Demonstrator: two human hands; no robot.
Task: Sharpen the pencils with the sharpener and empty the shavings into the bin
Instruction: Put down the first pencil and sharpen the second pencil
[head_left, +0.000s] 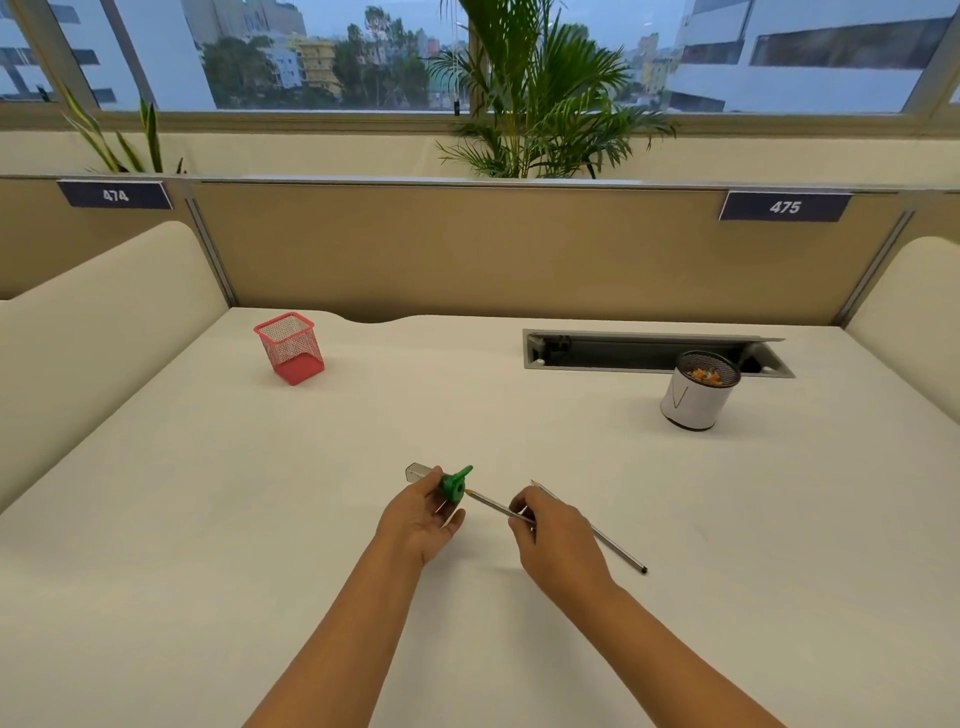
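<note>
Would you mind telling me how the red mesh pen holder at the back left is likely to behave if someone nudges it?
The red mesh pen holder looks empty and is mostly open wire mesh, so it is probably light and would slide easily on the smooth white desk. It is taller than its base is wide, so a push near the rim might tip it. Its square shape should keep it from rolling.

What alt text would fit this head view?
Over a white desk, the left hand holds a green sharpener while the right hand aims a pencil at it. A second pencil, red mesh holder and shavings bin sit nearby.
</note>
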